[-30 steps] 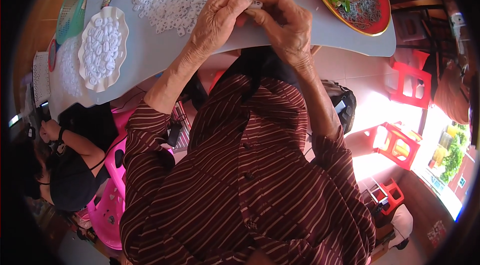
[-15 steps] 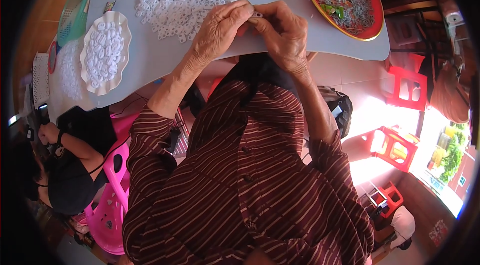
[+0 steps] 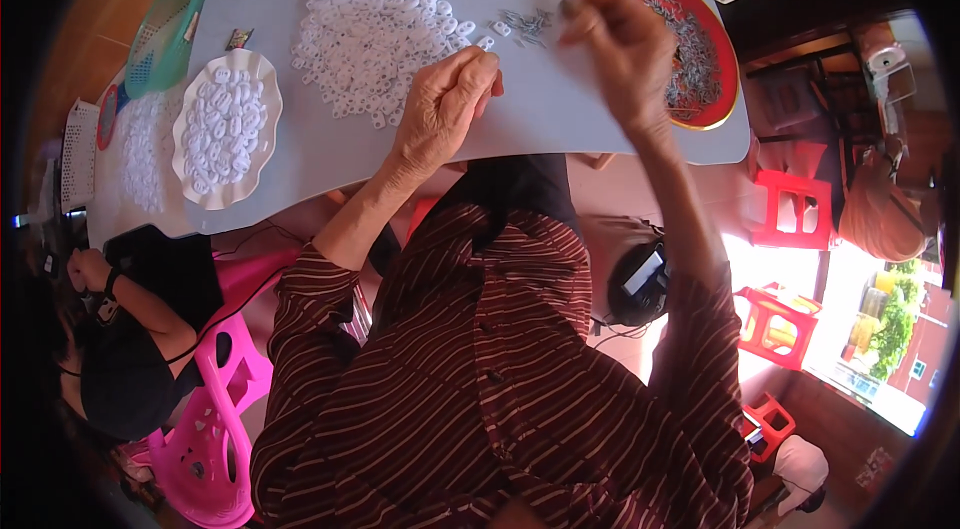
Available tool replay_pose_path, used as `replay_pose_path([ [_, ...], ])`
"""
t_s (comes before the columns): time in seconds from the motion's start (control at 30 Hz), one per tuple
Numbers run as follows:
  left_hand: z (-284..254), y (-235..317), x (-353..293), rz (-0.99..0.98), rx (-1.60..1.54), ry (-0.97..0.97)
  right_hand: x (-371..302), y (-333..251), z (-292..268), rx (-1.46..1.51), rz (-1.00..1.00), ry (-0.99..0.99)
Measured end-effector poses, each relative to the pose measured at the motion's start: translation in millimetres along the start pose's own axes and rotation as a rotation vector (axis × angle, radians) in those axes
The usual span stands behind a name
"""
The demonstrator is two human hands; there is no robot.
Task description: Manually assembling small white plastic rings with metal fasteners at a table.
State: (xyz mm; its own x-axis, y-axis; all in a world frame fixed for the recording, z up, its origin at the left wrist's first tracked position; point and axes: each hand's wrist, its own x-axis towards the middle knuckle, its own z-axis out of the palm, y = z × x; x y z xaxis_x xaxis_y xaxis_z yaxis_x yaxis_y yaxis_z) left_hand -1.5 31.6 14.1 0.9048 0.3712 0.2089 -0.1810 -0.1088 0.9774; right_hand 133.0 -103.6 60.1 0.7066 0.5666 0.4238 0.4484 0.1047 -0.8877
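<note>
White plastic pieces [image 3: 375, 49], small ovals pierced with holes, lie in a broad heap on the grey table [image 3: 520, 119], toward ten o'clock from the left hand [image 3: 448, 97]. They look light, stiff and rather slick, hard to crush but easy to scatter; a pinch across the long edges of one oval, clear of its holes, should hold best. Thin grey pins [image 3: 530, 26], between one and two o'clock from that hand, seem rigid and apt to roll, so mid-length is probably the surer grip. The left hand sits at the heap's four o'clock edge, fingers curled in, its forearm rising from seven o'clock; whether anything is tucked inside I cannot tell. The right hand [image 3: 628, 39], fingers bent, stands over the table beside the red tray [image 3: 722, 99] at its three to four o'clock, forearm coming from five (a pale smear shows at its blurred fingertips, so what they hold, if anything, stays unclear).
</note>
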Motion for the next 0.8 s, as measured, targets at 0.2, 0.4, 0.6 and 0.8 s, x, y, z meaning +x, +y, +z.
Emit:
replay_pose_path([
  [0.2,14,-5,-3,-0.006,-0.259,-0.003,133,18,-93,-0.252,-0.217,0.317],
  [0.4,8,-6,-13,-0.054,-0.349,0.097,114,0,-9,-0.663,-0.264,-0.017],
  [0.6,7,-2,-15,-0.119,-0.291,0.083,108,78,62,-0.527,-0.399,-0.388],
  [0.8,10,3,-17,-0.075,-0.284,0.084,110,85,82,-0.628,-0.463,-0.458],
])
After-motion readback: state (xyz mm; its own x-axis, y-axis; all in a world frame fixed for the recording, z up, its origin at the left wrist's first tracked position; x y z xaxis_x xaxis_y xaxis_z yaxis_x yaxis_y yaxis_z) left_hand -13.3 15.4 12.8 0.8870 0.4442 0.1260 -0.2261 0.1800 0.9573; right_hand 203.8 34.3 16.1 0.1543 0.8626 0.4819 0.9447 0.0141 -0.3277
